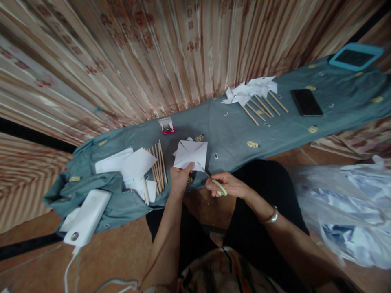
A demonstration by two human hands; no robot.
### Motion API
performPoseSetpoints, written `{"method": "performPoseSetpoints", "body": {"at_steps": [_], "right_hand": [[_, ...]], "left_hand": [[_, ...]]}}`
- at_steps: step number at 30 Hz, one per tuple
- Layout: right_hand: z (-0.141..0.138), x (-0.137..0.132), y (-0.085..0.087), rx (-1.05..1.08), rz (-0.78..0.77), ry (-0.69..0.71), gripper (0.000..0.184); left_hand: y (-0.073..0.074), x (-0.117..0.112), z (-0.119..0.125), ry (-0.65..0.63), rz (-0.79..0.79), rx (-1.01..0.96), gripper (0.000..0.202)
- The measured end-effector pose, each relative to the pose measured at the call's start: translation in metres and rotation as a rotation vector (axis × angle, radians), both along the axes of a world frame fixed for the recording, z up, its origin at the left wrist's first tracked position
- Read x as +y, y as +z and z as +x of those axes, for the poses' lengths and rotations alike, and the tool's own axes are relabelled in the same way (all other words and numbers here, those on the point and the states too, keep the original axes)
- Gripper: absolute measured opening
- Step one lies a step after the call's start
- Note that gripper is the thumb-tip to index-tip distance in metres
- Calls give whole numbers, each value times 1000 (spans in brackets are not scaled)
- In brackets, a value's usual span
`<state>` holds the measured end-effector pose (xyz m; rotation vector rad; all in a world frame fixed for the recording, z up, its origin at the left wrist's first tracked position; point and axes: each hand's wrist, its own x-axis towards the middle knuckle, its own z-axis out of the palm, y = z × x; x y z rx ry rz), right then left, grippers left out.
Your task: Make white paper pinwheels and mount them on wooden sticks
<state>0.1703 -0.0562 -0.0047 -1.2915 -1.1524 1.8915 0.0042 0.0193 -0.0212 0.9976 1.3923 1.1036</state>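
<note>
My left hand [181, 176] pinches the near edge of a white paper square [192, 154], thumb on top. Crease lines run from its corners toward the middle, and a dark slit shows at its far left corner. In my right hand [227, 185] is a pair of scissors [219, 188] with pale green handles. Their blades point at the paper's near right corner and touch or overlap it. Something small and whitish lies partly hidden behind the paper.
Wooden sticks [159, 162] and stacked white paper [113, 162] lie left, near a white power bank [88, 217]. Behind is a small red box [167, 127]. Paper pinwheels [240, 94], a black phone [306, 102] and a blue-framed tablet [356, 57] lie right. A plastic bag [342, 203] stands beside my leg.
</note>
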Motion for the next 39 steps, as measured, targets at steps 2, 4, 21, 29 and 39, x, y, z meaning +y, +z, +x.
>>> {"method": "performPoseSetpoints", "body": {"at_steps": [2,4,21,29,39], "right_hand": [[0,0,0,1,-4,-5,48],[-1,0,0,6,-12,-13,48],[-1,1,-1,26,-1,-22,47],[-3,2,-2,23,3,-27,47],[-5,4,-3,30,-4,-46,49]], "left_hand": [[-1,0,0,5,2,-6,26],[-1,0,1,8,2,-9,26],[0,0,-1,-14,-9,-41,27],[1,-1,-2,-29,-22,-83,27],[0,-1,-3,-41,-19,-69,27]]}}
